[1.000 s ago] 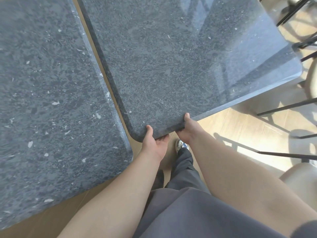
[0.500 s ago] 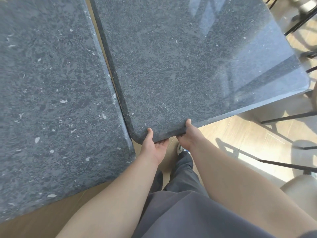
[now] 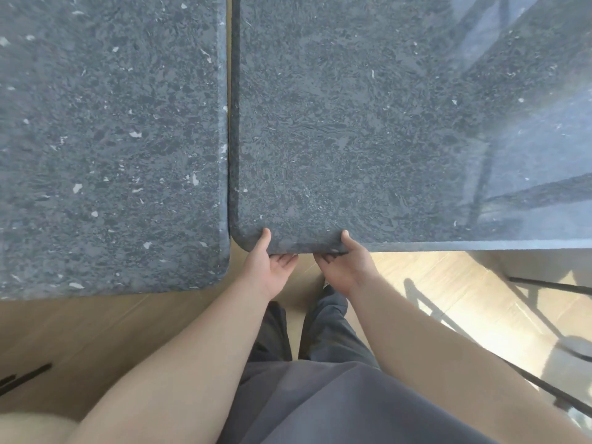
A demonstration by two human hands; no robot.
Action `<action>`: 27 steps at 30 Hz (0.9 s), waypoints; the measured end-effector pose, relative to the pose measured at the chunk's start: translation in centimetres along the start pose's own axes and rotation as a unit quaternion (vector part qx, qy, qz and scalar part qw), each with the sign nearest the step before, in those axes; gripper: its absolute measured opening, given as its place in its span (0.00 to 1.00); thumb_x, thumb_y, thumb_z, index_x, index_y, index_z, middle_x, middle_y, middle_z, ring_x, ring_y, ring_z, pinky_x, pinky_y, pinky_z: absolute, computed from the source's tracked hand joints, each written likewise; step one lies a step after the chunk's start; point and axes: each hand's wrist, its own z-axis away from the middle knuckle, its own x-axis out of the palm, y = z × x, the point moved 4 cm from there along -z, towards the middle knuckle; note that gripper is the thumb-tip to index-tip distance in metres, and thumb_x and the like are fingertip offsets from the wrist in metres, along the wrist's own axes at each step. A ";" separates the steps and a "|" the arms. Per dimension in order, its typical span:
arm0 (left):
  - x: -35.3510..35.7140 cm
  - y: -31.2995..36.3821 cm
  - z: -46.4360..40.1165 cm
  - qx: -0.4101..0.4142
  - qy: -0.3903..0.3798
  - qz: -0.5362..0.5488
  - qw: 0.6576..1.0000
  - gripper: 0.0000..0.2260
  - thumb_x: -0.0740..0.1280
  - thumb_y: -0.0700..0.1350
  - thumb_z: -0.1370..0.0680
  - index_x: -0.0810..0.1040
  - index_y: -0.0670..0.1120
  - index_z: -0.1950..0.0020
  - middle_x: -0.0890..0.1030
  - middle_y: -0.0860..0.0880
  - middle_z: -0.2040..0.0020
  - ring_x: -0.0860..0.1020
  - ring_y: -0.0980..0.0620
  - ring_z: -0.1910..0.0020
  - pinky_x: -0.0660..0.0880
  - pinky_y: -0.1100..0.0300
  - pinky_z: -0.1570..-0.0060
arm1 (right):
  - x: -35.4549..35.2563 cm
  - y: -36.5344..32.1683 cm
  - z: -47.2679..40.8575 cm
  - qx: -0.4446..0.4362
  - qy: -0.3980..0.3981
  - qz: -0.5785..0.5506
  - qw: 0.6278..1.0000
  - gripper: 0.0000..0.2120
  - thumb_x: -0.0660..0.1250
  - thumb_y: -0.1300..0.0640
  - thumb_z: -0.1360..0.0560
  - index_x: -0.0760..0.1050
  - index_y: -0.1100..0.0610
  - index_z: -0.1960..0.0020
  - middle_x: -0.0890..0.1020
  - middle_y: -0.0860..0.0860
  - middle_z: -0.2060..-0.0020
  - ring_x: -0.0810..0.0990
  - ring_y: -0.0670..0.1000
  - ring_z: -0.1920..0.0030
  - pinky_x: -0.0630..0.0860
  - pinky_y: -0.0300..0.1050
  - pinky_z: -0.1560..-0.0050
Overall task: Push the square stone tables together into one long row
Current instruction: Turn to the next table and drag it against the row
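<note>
At the near edge of the right tabletop (image 3: 368, 123), close to its rounded corner, the slab is gripped by both hands. On the left hand (image 3: 267, 274) the thumb is laid on the top surface while the fingers (image 3: 283, 258) are curled under the rim; the right hand (image 3: 347, 269) is set the same way just beside it, thumb up, fingers hooked beneath and mostly hidden.

Both grips being bunched at one corner, the slab could be swung out of line by any uneven pull. The near edges are not level: the left tabletop (image 3: 109, 139) reaches closer to the person, so a stepped row is likely if this is left uncorrected.

Farther along, the two side edges lie almost touching near the corner, with a thin strip of wooden floor (image 3: 96, 331) showing between them toward the far end. A hard shove could knock stone against stone and chip a rim.
</note>
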 end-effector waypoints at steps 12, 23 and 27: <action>0.6 -2.9 0.7 0.078 0.063 0.091 0.991 0.17 0.63 0.51 0.17 0.73 0.41 0.33 0.78 0.41 0.34 0.77 0.43 0.36 0.70 0.45 0.30 | -3.4 -4.8 1.1 0.110 -0.027 0.275 0.955 0.20 0.67 0.52 0.20 0.72 0.58 0.31 0.79 0.59 0.35 0.78 0.58 0.35 0.75 0.56 0.37; -1.4 -2.9 2.6 0.021 0.048 -0.009 0.999 0.15 0.63 0.43 0.17 0.71 0.39 0.31 0.77 0.41 0.35 0.77 0.42 0.38 0.75 0.45 0.41 | -5.8 -7.7 3.1 0.048 -0.017 0.224 0.973 0.23 0.67 0.52 0.21 0.68 0.60 0.30 0.76 0.59 0.33 0.76 0.59 0.33 0.72 0.59 0.32; -2.2 -2.7 4.1 0.016 0.019 -0.019 1.000 0.14 0.62 0.41 0.17 0.71 0.39 0.32 0.78 0.41 0.37 0.78 0.42 0.38 0.76 0.44 0.40 | -6.0 -7.7 4.6 -0.001 0.003 0.187 0.982 0.24 0.66 0.51 0.20 0.66 0.60 0.29 0.76 0.59 0.33 0.74 0.60 0.31 0.73 0.59 0.34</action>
